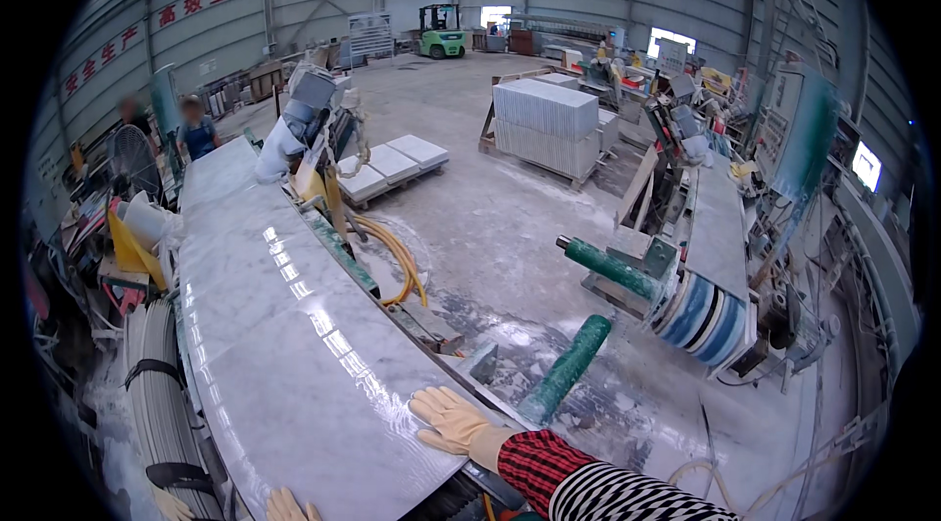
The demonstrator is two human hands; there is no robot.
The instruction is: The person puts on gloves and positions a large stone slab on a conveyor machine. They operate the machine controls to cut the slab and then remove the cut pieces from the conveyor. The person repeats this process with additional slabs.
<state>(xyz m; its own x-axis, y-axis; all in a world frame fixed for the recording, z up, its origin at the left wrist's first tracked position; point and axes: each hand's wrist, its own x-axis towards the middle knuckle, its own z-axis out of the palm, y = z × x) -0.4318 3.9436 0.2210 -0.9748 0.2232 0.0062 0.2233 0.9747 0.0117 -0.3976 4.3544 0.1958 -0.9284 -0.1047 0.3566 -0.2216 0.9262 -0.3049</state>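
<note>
Pale glossy slab (pixel 294 374) ahead, long axis running away leftward from me. My right hand (pixel 449 420) lies flat by its right edge, unclenched; left hand (pixel 287 505) at near end, cropped, can't tell grip.

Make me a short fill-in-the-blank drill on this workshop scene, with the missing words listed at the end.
1. The right hand, lying on the pale glossy slab, is covered by a cream ____.
2. The checked cuff nearest that hand is black and ____.
3. The forklift in the background has a body coloured mainly ____.
4. In the picture, the banded bundle of long strips lies to the ____ of the slab.

Missing words: glove; red; green; left.
</note>
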